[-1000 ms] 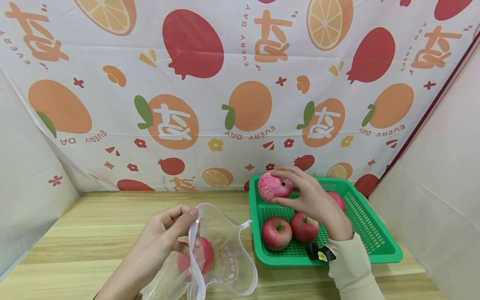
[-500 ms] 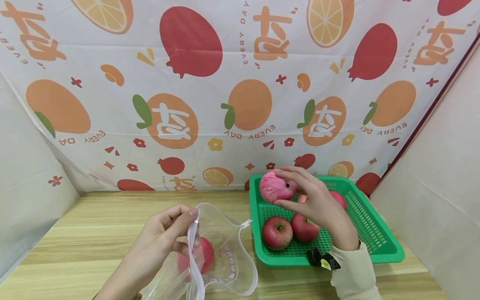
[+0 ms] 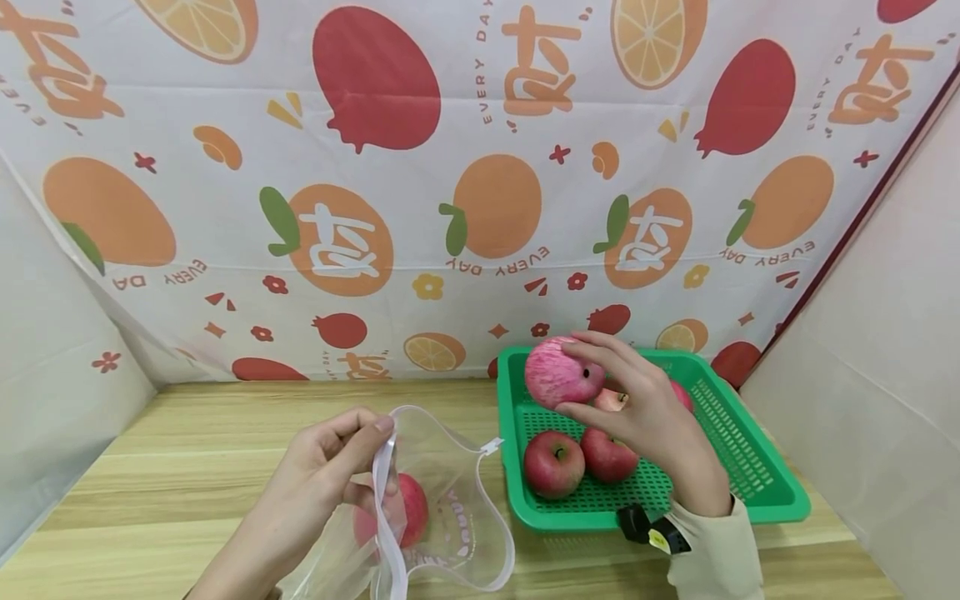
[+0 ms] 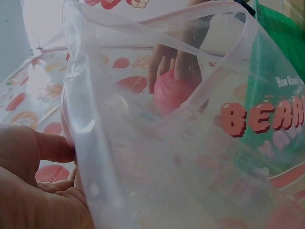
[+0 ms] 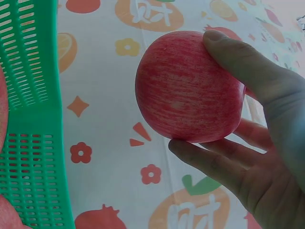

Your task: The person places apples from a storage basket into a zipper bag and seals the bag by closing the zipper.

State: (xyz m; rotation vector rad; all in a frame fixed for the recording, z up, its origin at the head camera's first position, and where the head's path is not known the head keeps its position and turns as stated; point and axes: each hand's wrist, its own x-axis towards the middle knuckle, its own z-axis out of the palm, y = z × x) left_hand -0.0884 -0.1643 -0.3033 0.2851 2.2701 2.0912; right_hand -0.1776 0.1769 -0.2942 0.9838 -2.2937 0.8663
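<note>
My left hand (image 3: 322, 471) pinches the white-edged rim of a clear zip bag (image 3: 461, 525) between thumb and fingers. The bag's mouth gapes toward the right, and a red apple (image 3: 414, 507) lies inside it. Red block lettering (image 4: 259, 119) on the bag's side shows in the left wrist view. Above the back left part of a green basket (image 3: 787, 500), my right hand (image 3: 652, 408) grips a pink-red streaked apple (image 3: 558, 372). In the right wrist view, the thumb is on one side of this apple (image 5: 186, 90) and the fingertips are on the other.
Several more apples sit in the basket, among them one at its front left (image 3: 553, 464) and another beside it (image 3: 609, 456). Behind the wooden table (image 3: 217, 442) hangs a fruit-printed cloth (image 3: 495, 292). Pale side walls (image 3: 862, 400) flank the table.
The right hand, still holding the apple, has drifted slightly to the right over the basket. The left hand and the bag stay nearly in place. The head view has shifted slightly.
</note>
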